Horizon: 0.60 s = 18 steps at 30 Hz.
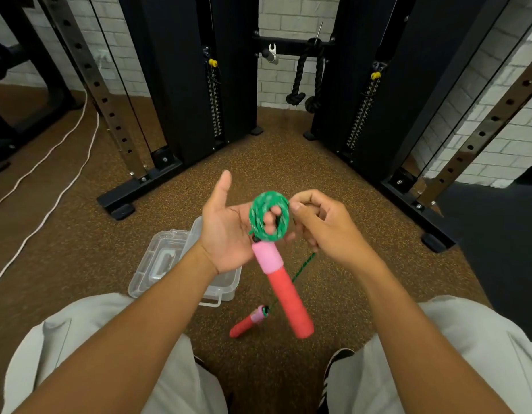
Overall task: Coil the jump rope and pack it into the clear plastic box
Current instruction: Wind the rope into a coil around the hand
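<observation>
My left hand (226, 231) is palm up with its fingers through a green rope coil (256, 216). A red and pink handle (284, 289) hangs down from the coil. My right hand (324, 225) is beside the coil, its fingers pinched on the loose green rope strand (303, 265). That strand runs down to the second red and pink handle (248, 322), which lies on the floor. The clear plastic box (164, 258) sits open on the floor below my left forearm, partly hidden by it.
Black gym machine frames (184, 85) and their feet (121, 210) stand ahead left and right. A white cable (50, 204) runs over the brown speckled floor at left. My knees in light trousers and a striped shoe (333, 375) fill the bottom.
</observation>
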Tool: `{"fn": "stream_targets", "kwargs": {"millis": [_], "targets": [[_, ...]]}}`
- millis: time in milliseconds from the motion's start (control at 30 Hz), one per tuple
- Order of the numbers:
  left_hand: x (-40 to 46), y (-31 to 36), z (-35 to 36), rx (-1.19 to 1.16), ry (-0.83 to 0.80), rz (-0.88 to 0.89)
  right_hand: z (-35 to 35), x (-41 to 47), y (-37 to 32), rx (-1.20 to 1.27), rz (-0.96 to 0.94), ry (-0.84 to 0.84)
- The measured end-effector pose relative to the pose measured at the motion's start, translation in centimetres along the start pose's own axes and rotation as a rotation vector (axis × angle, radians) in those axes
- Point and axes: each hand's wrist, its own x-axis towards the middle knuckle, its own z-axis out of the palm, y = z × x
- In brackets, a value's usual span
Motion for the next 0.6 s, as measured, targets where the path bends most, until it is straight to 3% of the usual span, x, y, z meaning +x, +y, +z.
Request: {"fn": "stream_targets", "kwargs": {"millis": [133, 300, 433, 600], "targets": [[0.3, 0.5, -0.3, -0.114, 0.105, 0.18, 1.4, 0.1, 1.9, -0.194, 0.011, 0.04], [0.8, 0.2, -1.0, 0.019, 0.252, 0.235, 1.9, -0.5, 2.6, -0.555, 0.027, -0.173], [1.4, -0.6, -1.7, 0.357, 0.459, 0.202, 2.1, -0.5, 2.2, -0.55, 0.053, -0.163], [1.9, -1.4, -1.3, 0.777, 0.534, 0.126, 1.7, -0.6, 1.2, -0.566, 0.025, -0.153]]}}
